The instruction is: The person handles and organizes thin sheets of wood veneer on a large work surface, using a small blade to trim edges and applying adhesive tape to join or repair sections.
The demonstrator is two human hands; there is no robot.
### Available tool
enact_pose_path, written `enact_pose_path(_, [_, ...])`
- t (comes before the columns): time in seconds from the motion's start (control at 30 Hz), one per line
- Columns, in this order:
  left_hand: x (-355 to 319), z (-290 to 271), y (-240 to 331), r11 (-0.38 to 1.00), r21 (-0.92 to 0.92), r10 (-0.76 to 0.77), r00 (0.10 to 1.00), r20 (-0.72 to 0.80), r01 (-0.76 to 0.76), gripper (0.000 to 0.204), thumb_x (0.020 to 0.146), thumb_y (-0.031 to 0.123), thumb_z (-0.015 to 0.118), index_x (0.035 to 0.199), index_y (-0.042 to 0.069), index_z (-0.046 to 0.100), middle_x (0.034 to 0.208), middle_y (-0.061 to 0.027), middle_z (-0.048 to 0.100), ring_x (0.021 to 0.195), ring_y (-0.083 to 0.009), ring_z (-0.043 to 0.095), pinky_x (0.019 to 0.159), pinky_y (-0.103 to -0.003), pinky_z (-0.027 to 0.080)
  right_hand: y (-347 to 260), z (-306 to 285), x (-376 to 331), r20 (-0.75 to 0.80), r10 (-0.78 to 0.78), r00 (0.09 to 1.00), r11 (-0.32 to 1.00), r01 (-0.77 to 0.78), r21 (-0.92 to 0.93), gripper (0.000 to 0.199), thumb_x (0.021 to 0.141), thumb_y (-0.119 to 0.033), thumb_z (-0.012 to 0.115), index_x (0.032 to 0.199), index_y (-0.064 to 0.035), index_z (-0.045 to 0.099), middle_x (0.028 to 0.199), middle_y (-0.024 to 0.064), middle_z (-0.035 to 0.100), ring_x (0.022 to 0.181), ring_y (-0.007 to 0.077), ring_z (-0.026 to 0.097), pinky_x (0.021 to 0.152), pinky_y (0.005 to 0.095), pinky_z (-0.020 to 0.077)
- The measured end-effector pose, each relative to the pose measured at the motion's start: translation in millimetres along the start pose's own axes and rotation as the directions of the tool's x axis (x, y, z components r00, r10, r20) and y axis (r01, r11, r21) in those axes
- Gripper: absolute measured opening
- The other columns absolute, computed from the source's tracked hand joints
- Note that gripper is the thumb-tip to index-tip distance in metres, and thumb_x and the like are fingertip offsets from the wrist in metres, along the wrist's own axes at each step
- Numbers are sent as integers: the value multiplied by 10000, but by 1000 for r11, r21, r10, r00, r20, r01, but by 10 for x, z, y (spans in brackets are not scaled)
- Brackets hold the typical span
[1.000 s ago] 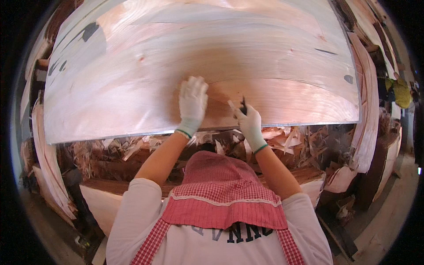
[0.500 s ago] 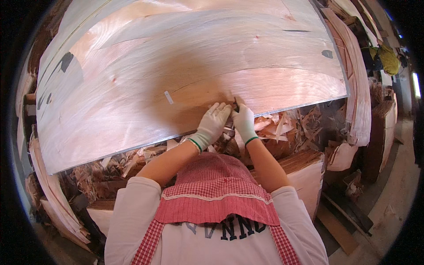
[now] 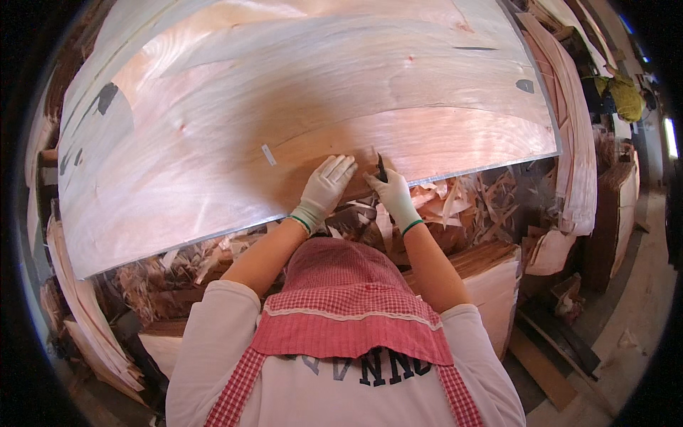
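A large pale wood veneer sheet (image 3: 235, 107) with dark patches covers the upper part of the view. My left hand (image 3: 326, 186), in a white glove with a green cuff, rests on the sheet near its front edge, fingers stretched out and nothing visible in them. Just to its right, my gloved right hand (image 3: 393, 193) is closed round a slim black hand tool (image 3: 382, 169), which points away from me; its exact kind is too small to make out. A small white strip (image 3: 268, 155) lies on the sheet, left of my left hand.
Torn veneer scraps (image 3: 448, 203) are heaped below the sheet's front edge. Stacked veneer (image 3: 491, 274) stands close by my right arm, with long veneer strips (image 3: 573, 142) hanging beyond the right edge. Dark boards (image 3: 558, 338) lie on the floor at lower right.
My hands have moved apart: the left has shifted left and slightly farther away, and the right a little to the right. The black tool now shows more fully.
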State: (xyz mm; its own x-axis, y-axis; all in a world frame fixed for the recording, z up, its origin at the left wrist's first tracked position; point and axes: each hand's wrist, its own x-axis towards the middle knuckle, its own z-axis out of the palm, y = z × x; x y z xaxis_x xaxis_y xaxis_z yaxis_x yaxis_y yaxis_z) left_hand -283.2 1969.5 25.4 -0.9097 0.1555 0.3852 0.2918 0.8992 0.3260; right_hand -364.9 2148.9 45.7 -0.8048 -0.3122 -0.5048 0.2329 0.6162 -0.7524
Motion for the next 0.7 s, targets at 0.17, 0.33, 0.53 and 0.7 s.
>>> enact_pose_path(0.17, [20,-6,36,1000,25,5,1000,22,-5,389,827,88,530,1206,25,592,1286,-112,569,1200,-266,534,1068,-403,404,54,75,-24,-185,-97,978,962,44,-269,386,853,-343,710,949,26,652,768,157,671,674,249,630,633,369,484])
enact_pose_path(0.33, [25,8,39,1000,29,5,999,34,-6,390,836,96,516,1215,37,588,1292,-107,565,1208,-264,527,1076,-406,397,-137,-22,-195,-173,-66,983,787,-55,-614,377,879,-371,651,927,-5,576,845,236,668,842,405,660,749,480,523])
enact_pose_path(0.53, [28,45,73,998,27,-51,998,39,50,368,842,89,501,1196,55,596,1272,-98,570,1203,-262,523,1079,-412,392,350,-515,-693,-256,3,967,936,-93,-341,347,910,-348,592,959,-11,659,835,212,671,777,373,655,698,447,508])
enact_pose_path(0.7, [337,-116,274,985,-103,-119,979,163,137,323,847,86,504,1146,55,621,1178,-108,611,1127,-284,559,1013,-421,429,1603,-1226,-1071,-501,270,822,962,-258,94,376,929,-342,571,951,24,656,716,197,648,629,299,633,594,405,473])
